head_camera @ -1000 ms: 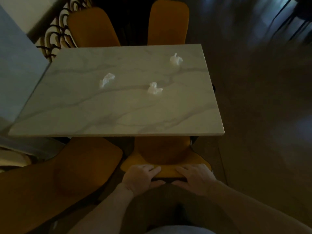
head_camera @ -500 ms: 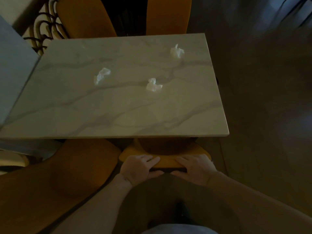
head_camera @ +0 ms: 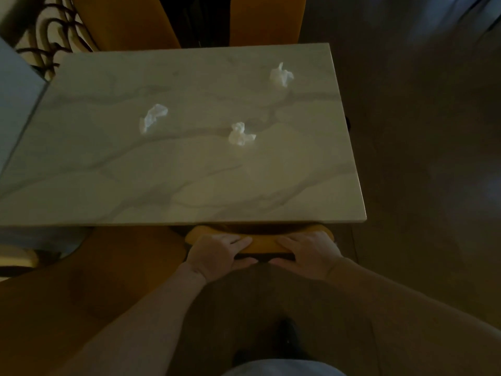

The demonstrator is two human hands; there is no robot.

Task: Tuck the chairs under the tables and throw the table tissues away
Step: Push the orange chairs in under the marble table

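A white marble table fills the middle of the view. Three crumpled white tissues lie on it: one left of centre, one in the middle, one at the far right. Below the near edge, the top of an orange chair's backrest shows; its seat is hidden under the table. My left hand and my right hand both grip that backrest, side by side. A second orange chair stands at the near left, turned away from the table.
Two more orange chairs, one at the far left and one at the far right, stand at the far side of the table. Another pale tabletop adjoins on the left. A patterned rug lies at top left. Dark floor extends to the right.
The chair under my hands has slid forward under the table; less of its seat shows. My view has moved closer to the table.
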